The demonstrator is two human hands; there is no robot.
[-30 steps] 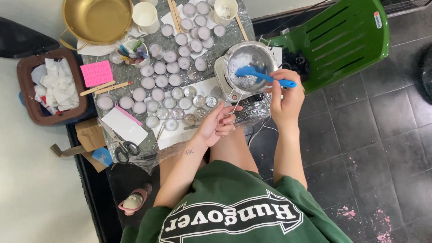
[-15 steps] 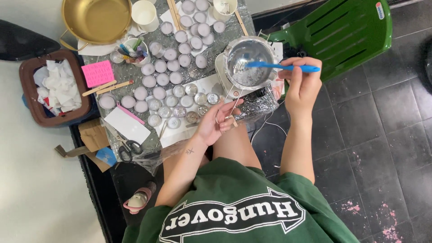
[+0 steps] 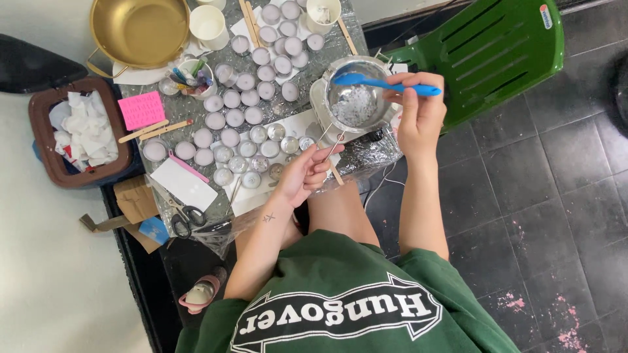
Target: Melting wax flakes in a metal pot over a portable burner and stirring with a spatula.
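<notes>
Right hand (image 3: pixel 418 117) closed around the handle of a blue spatula (image 3: pixel 383 83), its blade over the metal pot (image 3: pixel 356 91) just beside that hand. The pot holds white flakes and stands on the bench (image 3: pixel 366 153). Left hand (image 3: pixel 304 173) pinches the pot's wire handle (image 3: pixel 332 140) between its fingers. Rows of small candle cups (image 3: pixel 242 117) lie beyond the left hand; scissors (image 3: pixel 183 212) sit to its left.

1 blue spatula (image 3: pixel 383 84), 1 steel pot (image 3: pixel 356 95), 1 gold pan (image 3: pixel 139 29), 1 scissors (image 3: pixel 182 212).
</notes>
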